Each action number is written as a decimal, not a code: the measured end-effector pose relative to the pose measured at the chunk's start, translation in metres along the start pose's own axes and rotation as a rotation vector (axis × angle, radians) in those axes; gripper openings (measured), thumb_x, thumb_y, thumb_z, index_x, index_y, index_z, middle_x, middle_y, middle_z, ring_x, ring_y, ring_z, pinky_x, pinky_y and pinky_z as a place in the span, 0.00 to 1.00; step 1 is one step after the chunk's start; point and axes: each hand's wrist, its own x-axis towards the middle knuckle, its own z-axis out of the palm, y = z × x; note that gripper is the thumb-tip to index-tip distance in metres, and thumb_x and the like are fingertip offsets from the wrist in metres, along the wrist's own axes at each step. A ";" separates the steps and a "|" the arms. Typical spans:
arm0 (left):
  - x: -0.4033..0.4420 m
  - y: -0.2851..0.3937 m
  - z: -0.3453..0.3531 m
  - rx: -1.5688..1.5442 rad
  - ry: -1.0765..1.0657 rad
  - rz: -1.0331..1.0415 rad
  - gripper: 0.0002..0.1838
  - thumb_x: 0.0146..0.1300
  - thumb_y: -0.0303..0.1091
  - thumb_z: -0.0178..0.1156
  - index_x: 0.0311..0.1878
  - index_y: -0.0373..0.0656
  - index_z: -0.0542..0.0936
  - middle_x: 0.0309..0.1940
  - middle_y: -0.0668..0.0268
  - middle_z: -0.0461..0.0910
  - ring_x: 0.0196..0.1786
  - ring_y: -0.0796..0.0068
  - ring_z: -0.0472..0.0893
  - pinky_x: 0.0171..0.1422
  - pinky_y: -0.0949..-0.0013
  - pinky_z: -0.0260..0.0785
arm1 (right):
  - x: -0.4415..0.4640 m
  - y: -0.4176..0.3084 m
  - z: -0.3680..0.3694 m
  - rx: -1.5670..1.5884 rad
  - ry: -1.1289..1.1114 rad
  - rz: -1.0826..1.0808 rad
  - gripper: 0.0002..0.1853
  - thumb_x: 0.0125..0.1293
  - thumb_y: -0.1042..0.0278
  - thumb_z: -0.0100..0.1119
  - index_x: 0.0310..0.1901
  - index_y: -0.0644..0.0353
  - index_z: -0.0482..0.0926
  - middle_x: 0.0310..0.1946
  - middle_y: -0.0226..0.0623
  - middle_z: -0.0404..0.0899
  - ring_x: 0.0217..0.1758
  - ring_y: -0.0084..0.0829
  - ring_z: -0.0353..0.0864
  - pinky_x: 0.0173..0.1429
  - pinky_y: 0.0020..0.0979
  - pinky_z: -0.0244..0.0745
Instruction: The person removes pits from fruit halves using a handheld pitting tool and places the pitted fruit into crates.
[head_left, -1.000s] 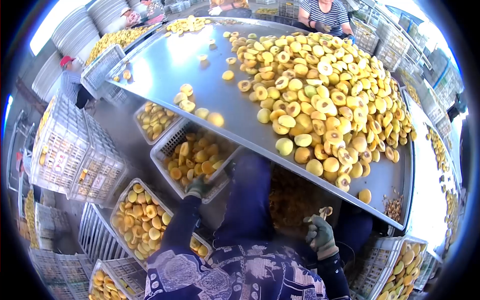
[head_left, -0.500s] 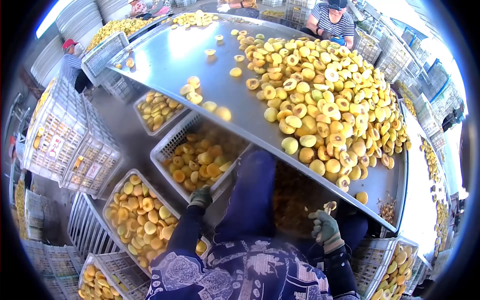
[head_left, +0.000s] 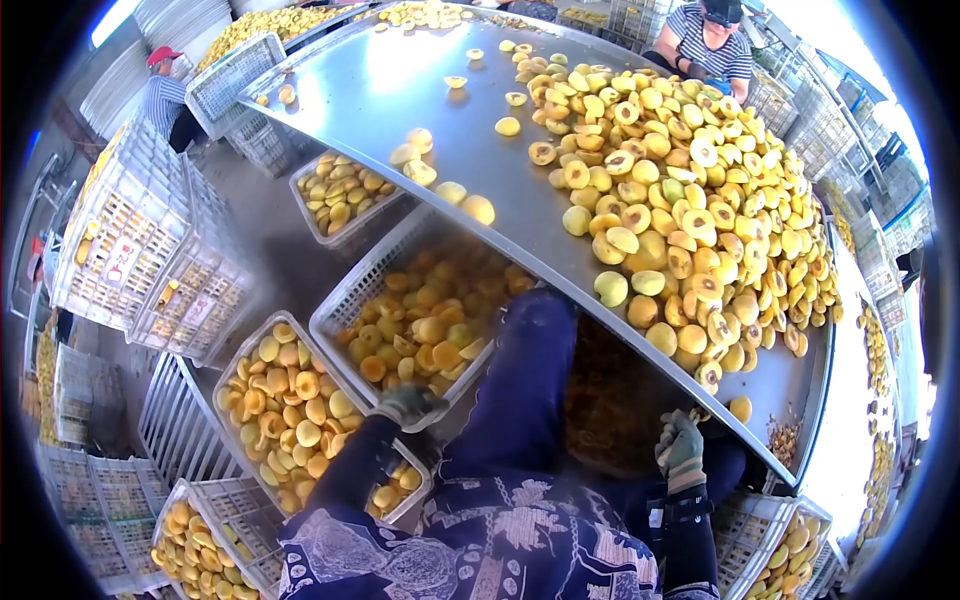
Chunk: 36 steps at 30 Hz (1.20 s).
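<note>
My left hand (head_left: pixel 412 404), in a dark greenish glove, is at the near corner of a grey plastic crate (head_left: pixel 330 318) of halved yellow stone fruit, perhaps apricots (head_left: pixel 425 325). Its fingers are blurred, so I cannot tell whether they grip anything. My right hand (head_left: pixel 681 448), in a grey-green glove, is closed beside the near edge of the metal table (head_left: pixel 455 130). A small brownish thing (head_left: pixel 700 413) shows at its fingertips, too small to name. A large heap of fruit halves (head_left: pixel 690 210) lies on the table.
Another fruit-filled crate (head_left: pixel 285 400) stands left of my arm, and a smaller one (head_left: pixel 340 195) sits farther back. Stacked white crates (head_left: pixel 130 250) rise at the left. Across the table a person in a striped shirt (head_left: pixel 708 45) bends over the heap. A dark space (head_left: pixel 610 400) lies below the table edge.
My view has shifted, so the table and crates appear farther right. My right hand has come nearer the table edge; the pale brownish piece above its fingers is now mostly hidden.
</note>
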 end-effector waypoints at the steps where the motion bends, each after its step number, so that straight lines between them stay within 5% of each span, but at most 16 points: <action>1: 0.019 -0.023 -0.003 -0.060 0.091 -0.054 0.22 0.55 0.55 0.64 0.50 0.56 0.84 0.49 0.58 0.83 0.53 0.57 0.81 0.58 0.59 0.73 | 0.002 0.003 0.000 -0.126 0.000 0.005 0.12 0.64 0.57 0.61 0.37 0.58 0.75 0.16 0.22 0.68 0.12 0.16 0.62 0.15 0.20 0.59; 3: 0.089 -0.079 0.024 -0.389 0.627 0.062 0.17 0.60 0.50 0.61 0.49 0.55 0.83 0.44 0.60 0.84 0.48 0.57 0.83 0.52 0.59 0.75 | -0.017 0.004 0.020 -0.268 0.018 -0.057 0.12 0.63 0.58 0.62 0.36 0.58 0.76 0.16 0.22 0.66 0.12 0.18 0.62 0.15 0.21 0.59; 5: 0.088 -0.061 -0.016 -0.148 0.736 -0.009 0.14 0.61 0.47 0.57 0.47 0.55 0.82 0.49 0.61 0.81 0.52 0.55 0.80 0.55 0.55 0.71 | -0.019 0.004 0.029 -0.315 0.059 -0.048 0.08 0.63 0.63 0.62 0.36 0.57 0.77 0.15 0.23 0.64 0.13 0.21 0.62 0.15 0.23 0.59; 9: 0.126 -0.048 -0.041 0.110 0.446 0.034 0.15 0.60 0.44 0.56 0.48 0.55 0.82 0.48 0.60 0.82 0.53 0.54 0.80 0.59 0.51 0.68 | -0.008 0.024 0.029 -0.138 0.009 0.019 0.10 0.63 0.70 0.59 0.45 0.48 0.74 0.16 0.32 0.68 0.12 0.24 0.64 0.15 0.26 0.61; 13: 0.137 -0.007 -0.065 0.312 0.152 -0.162 0.17 0.57 0.41 0.59 0.48 0.47 0.85 0.51 0.54 0.82 0.58 0.57 0.80 0.60 0.58 0.70 | -0.012 0.027 0.050 -0.365 0.097 0.204 0.08 0.64 0.68 0.60 0.34 0.49 0.68 0.15 0.30 0.66 0.12 0.25 0.64 0.15 0.25 0.60; 17: 0.170 -0.028 -0.046 0.342 0.213 -0.256 0.16 0.54 0.41 0.62 0.46 0.49 0.86 0.51 0.57 0.83 0.56 0.60 0.81 0.58 0.60 0.71 | -0.009 0.030 0.055 -0.306 0.052 0.180 0.07 0.64 0.68 0.60 0.33 0.50 0.70 0.15 0.30 0.67 0.12 0.25 0.65 0.15 0.26 0.60; 20: 0.138 -0.008 -0.070 0.433 0.100 -0.142 0.16 0.56 0.40 0.60 0.46 0.50 0.86 0.50 0.59 0.83 0.56 0.60 0.81 0.58 0.59 0.71 | -0.011 0.029 0.050 -0.293 0.053 0.151 0.06 0.63 0.67 0.61 0.34 0.50 0.72 0.16 0.29 0.69 0.13 0.24 0.66 0.16 0.26 0.62; 23: 0.125 -0.036 -0.049 0.140 0.542 -0.096 0.15 0.57 0.39 0.60 0.47 0.49 0.85 0.42 0.60 0.85 0.47 0.61 0.83 0.51 0.61 0.74 | -0.007 0.028 0.040 -0.248 0.031 0.157 0.06 0.62 0.66 0.64 0.38 0.51 0.75 0.18 0.28 0.72 0.15 0.24 0.69 0.18 0.26 0.66; 26: 0.152 -0.061 -0.016 -0.492 0.897 0.192 0.13 0.61 0.35 0.60 0.47 0.43 0.83 0.35 0.64 0.85 0.38 0.73 0.83 0.44 0.70 0.74 | -0.016 0.023 0.038 -0.258 0.019 0.182 0.08 0.62 0.63 0.65 0.38 0.53 0.76 0.19 0.29 0.72 0.17 0.23 0.70 0.20 0.26 0.67; 28: 0.112 -0.001 -0.048 -0.621 0.865 0.414 0.09 0.64 0.28 0.58 0.45 0.40 0.83 0.36 0.68 0.84 0.35 0.82 0.79 0.41 0.77 0.72 | -0.032 0.020 0.048 -0.294 -0.005 0.142 0.09 0.63 0.62 0.65 0.39 0.53 0.76 0.21 0.30 0.74 0.18 0.23 0.71 0.20 0.25 0.68; 30: 0.069 0.070 -0.071 -0.917 0.708 0.780 0.09 0.63 0.22 0.57 0.44 0.37 0.83 0.39 0.66 0.84 0.35 0.82 0.78 0.40 0.77 0.73 | -0.034 0.022 0.044 -0.167 -0.118 0.149 0.09 0.64 0.63 0.63 0.38 0.54 0.73 0.21 0.32 0.72 0.18 0.25 0.71 0.20 0.27 0.68; 31: 0.030 0.113 -0.086 -1.015 0.524 0.838 0.11 0.60 0.15 0.58 0.45 0.36 0.82 0.41 0.64 0.84 0.41 0.78 0.82 0.48 0.75 0.75 | -0.049 0.012 0.054 -0.260 -0.056 0.143 0.08 0.65 0.65 0.61 0.38 0.54 0.72 0.20 0.31 0.71 0.18 0.24 0.70 0.20 0.26 0.68; 33: -0.016 0.174 -0.101 -0.879 0.278 0.970 0.08 0.60 0.18 0.61 0.42 0.34 0.83 0.42 0.64 0.84 0.40 0.80 0.81 0.45 0.77 0.76 | -0.053 0.015 0.046 -0.172 -0.117 0.065 0.08 0.65 0.65 0.61 0.38 0.54 0.72 0.20 0.31 0.70 0.18 0.23 0.70 0.20 0.26 0.68; 36: -0.058 0.246 -0.118 -0.243 0.354 1.020 0.12 0.57 0.31 0.68 0.43 0.36 0.83 0.33 0.61 0.85 0.35 0.76 0.84 0.42 0.74 0.75 | -0.058 0.018 0.027 -0.102 -0.153 -0.015 0.08 0.66 0.64 0.61 0.37 0.55 0.72 0.20 0.29 0.71 0.18 0.22 0.71 0.21 0.26 0.69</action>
